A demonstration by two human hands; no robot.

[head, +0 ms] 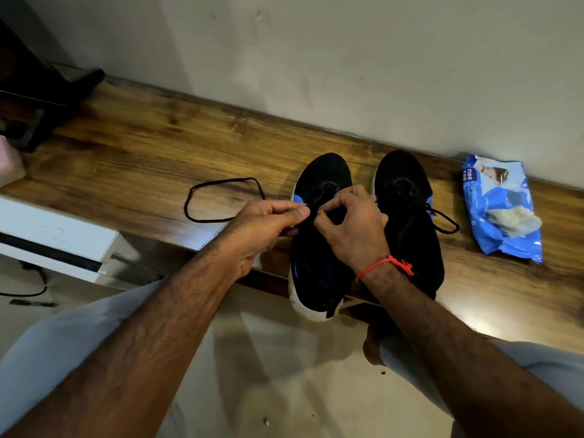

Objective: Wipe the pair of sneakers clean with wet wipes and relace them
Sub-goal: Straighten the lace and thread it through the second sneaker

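- Landmark: the left sneaker [319,248], black with a white sole and a blue side patch, lies on the wooden shelf [142,147] with its toe toward the wall [347,58] and its heel overhanging the shelf's near edge.
- The left hand [265,226] sits at the left side of this sneaker's eyelet area. Thumb and forefinger are closed in a pinch on the black lace [221,200]; the other fingers are curled under.
- From that pinch the lace runs out in a loose loop on the shelf, left of the sneaker.
- The right hand [350,226] is directly over the sneaker's tongue, fingers curled, fingertips meeting at the same lace beside the left thumb. It appears to pinch the lace end, but the dark lace against the dark upper makes the exact grip unclear.
- A red thread band [385,267] circles the right wrist, above the sneaker's heel half.
- The right sneaker [407,216] stands just beside the landmark on its right, parallel to it, with a lace already in it and one loop trailing off its right side.
- The blue wet wipes pack [502,210] lies further right, apart from both sneakers, with a wipe sticking out of its opening.
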